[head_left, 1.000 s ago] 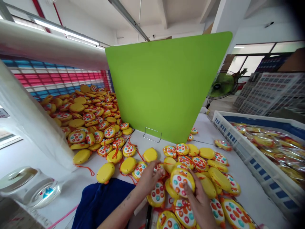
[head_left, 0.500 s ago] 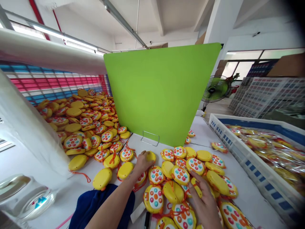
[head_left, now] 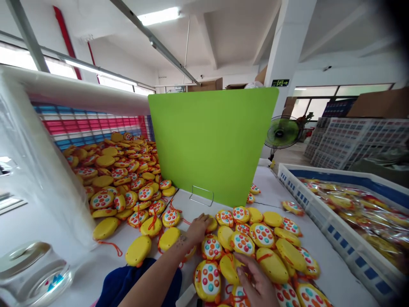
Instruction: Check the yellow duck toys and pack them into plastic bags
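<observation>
My left hand (head_left: 198,230) is closed on the edge of a yellow duck-shaped toy (head_left: 211,224) at the back of the loose group on the table. Part of that toy is hidden by my fingers. Nearer to me, the thumb and fingers of my right hand (head_left: 257,281) pinch the right side of another duck toy (head_left: 228,269), its plain yellow back up and slightly tilted. Around both hands lie several similar toys, some showing white fronts with coloured dots, such as one duck toy (head_left: 207,280) just left of my right hand.
A large heap of duck toys (head_left: 105,181) fills the left back. Behind my hands stands a green panel (head_left: 207,145) with a wire stand (head_left: 202,195). To the right, a white crate (head_left: 319,213) holds bagged toys. A clear jar (head_left: 35,273) and dark blue cloth (head_left: 128,281) are at left.
My left hand has brought its toy slightly right and nearer, against the group. My right hand has moved left from one toy to another; the first now lies yellow back up. The view has tilted up.
</observation>
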Demonstrator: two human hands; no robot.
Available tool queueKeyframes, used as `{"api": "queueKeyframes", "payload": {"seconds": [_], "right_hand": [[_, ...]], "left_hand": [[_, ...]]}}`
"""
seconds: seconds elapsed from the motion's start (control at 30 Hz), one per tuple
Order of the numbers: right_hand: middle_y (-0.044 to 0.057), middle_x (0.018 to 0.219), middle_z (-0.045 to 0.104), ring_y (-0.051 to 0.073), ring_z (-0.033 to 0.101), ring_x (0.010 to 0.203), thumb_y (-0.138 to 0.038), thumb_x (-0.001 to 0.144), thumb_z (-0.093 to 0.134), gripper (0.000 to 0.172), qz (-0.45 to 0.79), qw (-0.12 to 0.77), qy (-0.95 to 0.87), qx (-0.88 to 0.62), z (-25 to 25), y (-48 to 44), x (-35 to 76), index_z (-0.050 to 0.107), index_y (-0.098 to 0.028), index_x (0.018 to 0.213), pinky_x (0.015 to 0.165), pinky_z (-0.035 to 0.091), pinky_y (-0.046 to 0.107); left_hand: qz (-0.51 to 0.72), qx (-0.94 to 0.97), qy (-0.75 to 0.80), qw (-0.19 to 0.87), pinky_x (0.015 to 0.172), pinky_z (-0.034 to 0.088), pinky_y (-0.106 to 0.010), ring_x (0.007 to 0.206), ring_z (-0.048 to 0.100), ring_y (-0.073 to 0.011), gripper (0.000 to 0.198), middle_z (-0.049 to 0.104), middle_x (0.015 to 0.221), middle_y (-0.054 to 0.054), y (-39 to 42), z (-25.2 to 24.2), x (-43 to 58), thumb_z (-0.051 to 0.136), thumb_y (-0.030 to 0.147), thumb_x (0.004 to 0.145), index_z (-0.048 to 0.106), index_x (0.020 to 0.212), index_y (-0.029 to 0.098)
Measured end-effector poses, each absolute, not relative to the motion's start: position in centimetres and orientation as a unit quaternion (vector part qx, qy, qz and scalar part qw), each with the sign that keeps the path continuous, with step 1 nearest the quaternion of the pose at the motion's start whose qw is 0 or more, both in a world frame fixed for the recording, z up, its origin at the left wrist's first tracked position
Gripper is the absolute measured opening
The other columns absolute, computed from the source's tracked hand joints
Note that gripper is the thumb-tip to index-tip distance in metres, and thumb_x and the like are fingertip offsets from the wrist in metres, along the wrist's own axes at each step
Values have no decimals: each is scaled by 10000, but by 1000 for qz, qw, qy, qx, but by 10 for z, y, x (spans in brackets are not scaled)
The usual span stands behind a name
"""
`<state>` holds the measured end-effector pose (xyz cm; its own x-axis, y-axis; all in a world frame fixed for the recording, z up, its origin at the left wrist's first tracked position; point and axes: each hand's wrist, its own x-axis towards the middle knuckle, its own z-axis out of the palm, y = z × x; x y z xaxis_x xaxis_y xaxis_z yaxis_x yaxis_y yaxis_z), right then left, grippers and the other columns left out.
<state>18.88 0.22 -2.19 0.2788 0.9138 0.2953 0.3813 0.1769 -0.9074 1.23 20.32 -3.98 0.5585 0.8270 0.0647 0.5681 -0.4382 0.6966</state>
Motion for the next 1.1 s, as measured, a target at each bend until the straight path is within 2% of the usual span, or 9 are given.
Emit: {"api": "queueKeyframes", "payload": {"seconds": [0.2,0.37,0.47,0.53,0.6,0.73,0.93,1.03,1.1], "right_hand": [[83,1126,696,279,629,1065,-590,806,583,420,280,546,-526,-588,-25,2,190,726,-258,1021,913,517,323],[77,1324,594,292,550,1208,-612,809,582,567,398,533,-466,-583,-26,5,184,594,-276,1266,996,470,381],[63,1404,523,295,525,1241,-638,829,539,682,485,544,-409,-549,-19,5,174,409,-322,1419,979,482,438],[42,1442,481,292,473,1290,-643,836,525,661,514,559,-386,-523,-12,3,166,422,-331,1410,1013,452,458],[23,1463,455,280,399,1346,-630,836,541,597,519,556,-386,-522,-8,-1,159,514,-317,1345,1083,376,451],[12,1466,452,255,364,1368,-604,854,542,553,522,528,-394,-542,-5,-12,151,531,-323,1330,1128,312,423],[-10,1496,409,246,311,1397,-619,863,517,542,528,524,-392,-541,-1,-20,149,528,-347,1332,1130,314,399],[-17,1511,385,226,307,1400,-607,893,474,526,549,533,-388,-514,-1,-20,151,493,-358,1356,1131,310,393],[-14,1503,397,229,326,1391,-605,899,461,517,560,535,-383,-504,-3,-19,150,494,-361,1354,1117,332,408]], "left_hand": [[343,714,454,408,1029,382,-433,1191,537,-309,487,609,1283,-144,199,-22,11,574,281,791,521,1262,168],[417,615,414,526,848,523,-384,1034,638,-263,453,620,1218,-170,140,-5,2,386,399,926,415,1299,143],[420,526,343,655,776,554,-372,980,660,-253,523,569,1286,-150,88,3,-2,559,351,871,377,1341,207],[409,448,283,743,748,563,-373,983,655,-264,690,530,1326,-130,58,7,-4,712,267,770,358,1362,259],[394,411,255,781,773,558,-374,998,646,-267,831,550,1292,-114,39,8,-5,798,207,682,343,1374,272],[409,431,257,762,856,527,-346,1012,641,-244,1049,605,1222,-89,23,4,-3,866,149,579,255,1422,273],[420,469,306,714,735,549,-323,862,671,-218,1017,652,1133,-84,16,4,1,849,254,631,236,1443,267],[444,475,286,704,863,525,-366,1066,619,-285,1035,585,1284,-124,15,6,-1,854,334,618,244,1451,254],[459,483,295,684,937,490,-371,1172,556,-298,862,540,1350,-121,17,6,-4,789,407,695,340,1412,240]]}}
